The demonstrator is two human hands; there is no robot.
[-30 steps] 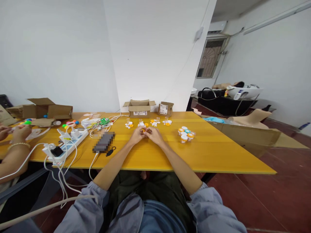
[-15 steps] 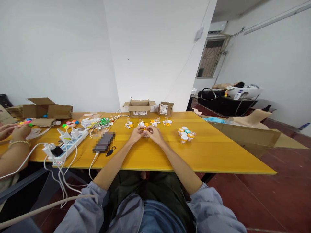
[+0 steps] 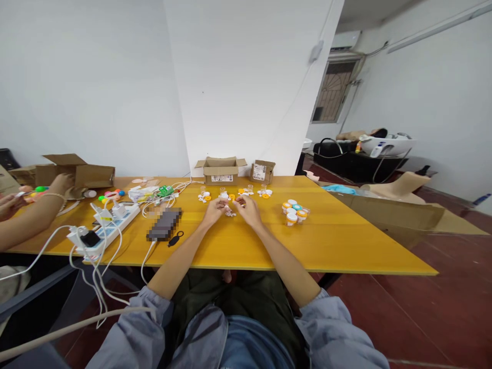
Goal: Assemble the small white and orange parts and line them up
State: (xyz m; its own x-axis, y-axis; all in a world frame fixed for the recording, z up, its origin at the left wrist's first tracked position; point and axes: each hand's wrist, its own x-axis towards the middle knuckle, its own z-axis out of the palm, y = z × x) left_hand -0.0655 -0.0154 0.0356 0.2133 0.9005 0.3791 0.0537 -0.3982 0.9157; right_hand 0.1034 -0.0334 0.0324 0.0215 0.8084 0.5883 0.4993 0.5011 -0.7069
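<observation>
My left hand and my right hand rest on the yellow table, a little apart, fingers curled. Between them lies a small white piece, close to my left fingertips. My right fingers pinch something tiny that I cannot make out. Just beyond my hands lie several small white and orange caps. A cluster of small jars with orange and teal lids stands to the right of my right hand.
Two open cardboard boxes sit at the table's far edge. A phone, a power strip with cables and colourful bits lie to the left. Another person's arm reaches toward a box at far left.
My hands were pressed together around a small orange and white piece; now they have parted and a white piece lies between them. The other person's arm stretched toward the box.
</observation>
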